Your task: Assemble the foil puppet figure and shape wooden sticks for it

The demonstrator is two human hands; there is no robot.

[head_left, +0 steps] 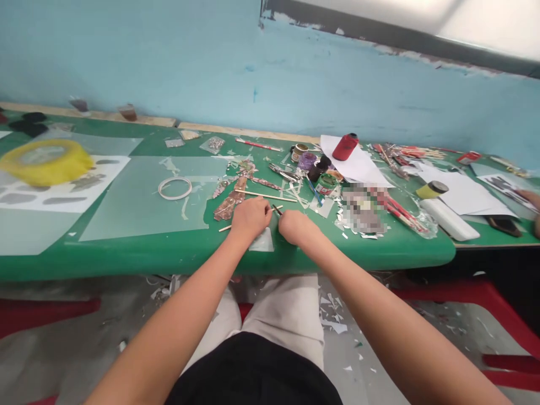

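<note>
My left hand [251, 218] is closed around a thin wooden stick [225, 228] low over the green table, and the stick's other end shows between my hands. My right hand [295, 226] is closed on a slim dark-tipped tool [277, 210], whose tip is close to that end; its kind is hidden by my fingers. Beyond my left hand lies a second wooden stick [268, 196]. It partly crosses a brown, dress-shaped piece with a beaded upper part [232, 202]. A small translucent sheet [262, 241] rests under and in front of my hands.
Paint jars [327, 183], pliers [284, 172] and a red thread spool [346, 146] stand or lie behind my right hand. Leftward are a tape ring [174, 188] and a big yellow tape roll [46, 160]. Another person's hand [529, 199] shows at the right edge.
</note>
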